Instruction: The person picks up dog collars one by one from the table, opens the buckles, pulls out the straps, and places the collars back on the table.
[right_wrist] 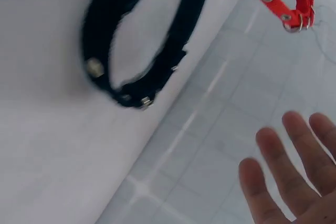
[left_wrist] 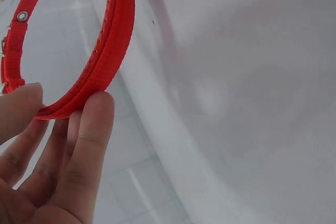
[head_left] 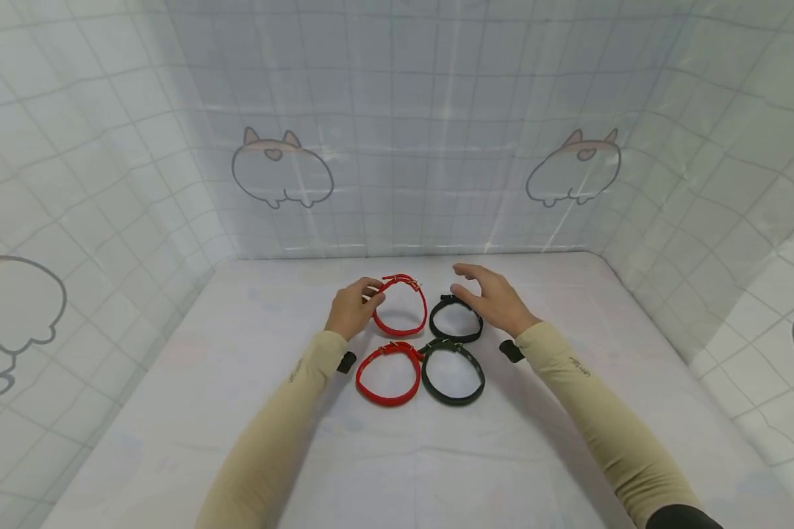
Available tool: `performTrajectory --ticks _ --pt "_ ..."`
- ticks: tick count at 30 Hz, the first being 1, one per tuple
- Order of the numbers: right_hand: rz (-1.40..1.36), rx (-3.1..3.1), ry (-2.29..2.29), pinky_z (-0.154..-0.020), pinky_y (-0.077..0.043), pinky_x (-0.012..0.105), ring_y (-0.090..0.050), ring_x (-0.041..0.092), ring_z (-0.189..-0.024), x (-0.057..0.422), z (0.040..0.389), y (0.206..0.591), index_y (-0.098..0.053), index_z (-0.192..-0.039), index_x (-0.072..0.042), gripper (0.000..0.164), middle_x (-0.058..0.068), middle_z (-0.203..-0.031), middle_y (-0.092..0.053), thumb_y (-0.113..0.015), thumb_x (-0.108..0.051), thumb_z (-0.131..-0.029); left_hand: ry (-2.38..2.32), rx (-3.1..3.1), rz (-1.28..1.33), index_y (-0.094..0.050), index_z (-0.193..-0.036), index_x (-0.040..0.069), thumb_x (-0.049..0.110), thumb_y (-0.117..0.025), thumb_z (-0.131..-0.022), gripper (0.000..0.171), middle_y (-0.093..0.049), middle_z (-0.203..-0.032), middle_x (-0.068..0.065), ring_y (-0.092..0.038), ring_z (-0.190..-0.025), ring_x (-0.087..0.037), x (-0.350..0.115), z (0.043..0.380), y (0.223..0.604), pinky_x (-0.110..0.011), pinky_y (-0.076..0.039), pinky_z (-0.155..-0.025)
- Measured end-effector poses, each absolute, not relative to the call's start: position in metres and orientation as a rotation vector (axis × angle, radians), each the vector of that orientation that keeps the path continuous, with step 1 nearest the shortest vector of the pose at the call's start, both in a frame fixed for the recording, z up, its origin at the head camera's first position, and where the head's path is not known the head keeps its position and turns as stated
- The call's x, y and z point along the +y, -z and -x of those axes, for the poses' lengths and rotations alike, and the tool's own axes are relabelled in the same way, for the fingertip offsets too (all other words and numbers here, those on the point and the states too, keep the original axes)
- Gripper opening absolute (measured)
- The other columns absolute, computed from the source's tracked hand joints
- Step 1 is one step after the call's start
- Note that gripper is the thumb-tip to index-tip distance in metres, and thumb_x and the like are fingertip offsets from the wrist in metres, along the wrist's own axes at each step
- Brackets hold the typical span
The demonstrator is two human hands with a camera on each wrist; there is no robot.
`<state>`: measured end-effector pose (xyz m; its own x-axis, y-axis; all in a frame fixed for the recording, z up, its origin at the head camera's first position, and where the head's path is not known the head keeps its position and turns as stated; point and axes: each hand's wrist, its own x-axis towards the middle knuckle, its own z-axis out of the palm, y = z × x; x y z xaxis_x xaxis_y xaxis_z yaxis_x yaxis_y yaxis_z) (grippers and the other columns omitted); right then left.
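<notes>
My left hand (head_left: 353, 308) pinches a red collar (head_left: 400, 333) by its left side, thumb against fingers. The left wrist view shows the band's metal eyelets and part of a buckle on that collar (left_wrist: 123, 19). My right hand (head_left: 496, 297) is beside and above a black collar (head_left: 459, 339) at the back right; its fingers are extended and hold nothing. In the right wrist view the black collar (right_wrist: 97, 30) has a metal buckle at its lower end, apart from the fingertips (right_wrist: 253, 174). A second red collar (head_left: 388, 401) and a dark green collar (head_left: 453, 400) lie side by side in front, buckles toward the back.
A white cloth-covered table (head_left: 410, 470) lies under everything. Grid-patterned sheeting (head_left: 423, 184) with cartoon animal outlines rises at the back and both sides. Dark wrist-worn pieces (head_left: 512, 351) hang at each sleeve's end.
</notes>
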<state>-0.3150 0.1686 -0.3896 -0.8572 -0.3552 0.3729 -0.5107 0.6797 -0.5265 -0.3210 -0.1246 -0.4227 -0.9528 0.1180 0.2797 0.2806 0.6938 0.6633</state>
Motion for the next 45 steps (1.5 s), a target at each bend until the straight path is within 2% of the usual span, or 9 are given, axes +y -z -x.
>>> performTrajectory --ticks 6,13,20,27,31,39,45 --pt "-0.769 -2.615 -0.986 -0.085 -0.047 0.038 -0.058 0.014 -0.104 0.154 0.312 0.381 -0.056 -0.127 -0.021 0.044 -0.008 -0.12 -0.059 -0.058 -0.045 -0.09 1.096 -2.642 0.407 -0.059 -0.117 0.023 0.029 -0.063 -0.09 0.029 -0.065 -0.101 0.002 -0.059 -0.081 -0.013 -0.114 0.312 0.418 -0.028 -0.051 -0.065" --pt "-0.776 -2.634 -1.049 -0.077 -0.048 0.034 -0.058 0.006 -0.092 0.143 0.314 0.375 -0.061 -0.121 -0.024 0.039 -0.011 -0.112 -0.062 -0.063 -0.042 -0.087 1.106 -2.596 0.513 -0.059 -0.117 0.023 0.027 -0.065 -0.088 0.029 -0.065 -0.098 0.005 -0.058 -0.077 -0.01 -0.1 0.302 0.405 -0.024 -0.051 -0.061" --pt "-0.804 -2.635 -1.056 -0.066 -0.048 0.031 -0.056 0.007 -0.083 0.139 0.314 0.369 -0.067 -0.109 -0.026 0.032 -0.014 -0.101 -0.062 -0.063 -0.046 -0.085 1.123 -2.564 0.598 -0.06 -0.117 0.022 0.025 -0.066 -0.088 0.03 -0.065 -0.097 0.005 -0.058 -0.077 -0.011 -0.093 0.297 0.398 -0.025 -0.05 -0.061" --pt "-0.851 -2.616 -1.079 -0.067 -0.05 0.028 -0.059 0.008 -0.081 0.138 0.313 0.365 -0.069 -0.105 -0.025 0.025 -0.013 -0.098 -0.063 -0.067 -0.04 -0.085 1.263 -2.55 0.637 -0.061 -0.117 0.025 0.038 -0.069 -0.083 0.037 -0.066 -0.097 0.011 -0.058 -0.085 -0.009 -0.092 0.3 0.396 -0.028 -0.05 -0.07" --pt "-0.92 -2.602 -1.107 -0.069 -0.051 0.026 -0.061 0.008 -0.08 0.137 0.311 0.365 -0.07 -0.105 -0.024 0.024 -0.013 -0.099 -0.064 -0.069 -0.034 -0.084 1.367 -2.56 0.649 -0.061 -0.117 0.031 0.047 -0.068 -0.082 0.039 -0.064 -0.097 0.015 -0.056 -0.085 -0.01 -0.09 0.301 0.393 -0.032 -0.049 -0.068" --pt "-1.014 -2.551 -1.13 -0.073 -0.051 0.024 -0.061 0.007 -0.081 0.138 0.306 0.365 -0.071 -0.105 -0.021 0.022 -0.011 -0.094 -0.063 -0.071 -0.029 -0.084 1.428 -2.515 0.706 -0.065 -0.111 0.037 0.047 -0.068 -0.081 0.032 -0.063 -0.098 0.018 -0.055 -0.082 -0.009 -0.088 0.3 0.395 -0.032 -0.049 -0.066" --pt "-0.985 -2.565 -1.13 -0.072 -0.052 0.025 -0.061 0.008 -0.08 0.138 0.303 0.363 -0.072 -0.102 -0.022 0.021 -0.01 -0.091 -0.062 -0.071 -0.031 -0.083 1.382 -2.486 0.769 -0.066 -0.108 0.034 0.045 -0.067 -0.083 0.028 -0.063 -0.097 0.017 -0.055 -0.08 -0.01 -0.088 0.3 0.395 -0.03 -0.047 -0.063"
